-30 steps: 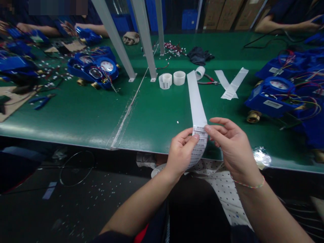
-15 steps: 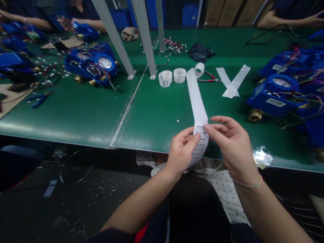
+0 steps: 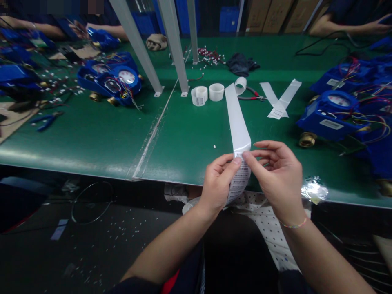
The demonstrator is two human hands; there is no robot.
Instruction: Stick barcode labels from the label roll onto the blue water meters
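Observation:
A long strip of barcode labels (image 3: 237,118) runs from the green bench toward me, its far part bare white backing and its near part printed with barcodes. My left hand (image 3: 219,179) pinches the strip at its left edge, thumb on top. The thumb and fingertip of my right hand (image 3: 275,171) meet the strip's upper printed label from the right, the other fingers loosely curled; whether a label is between them is hidden. Below my hands the printed part curves down past the bench edge. Near its far end stand label rolls (image 3: 216,92) and pliers (image 3: 252,94) with red-black handles.
Blue water meters (image 3: 332,116) with loose wires crowd the right; more meters (image 3: 112,79) stand at the left beside blue pliers (image 3: 47,121). Two crossed label strips (image 3: 280,102) lie right of centre. Grey metal posts (image 3: 174,49) rise from the bench. Other people sit across it.
My right hand has shifted slightly left along the label, its thumb now closer to my left thumb. The left hand keeps its hold on the strip.

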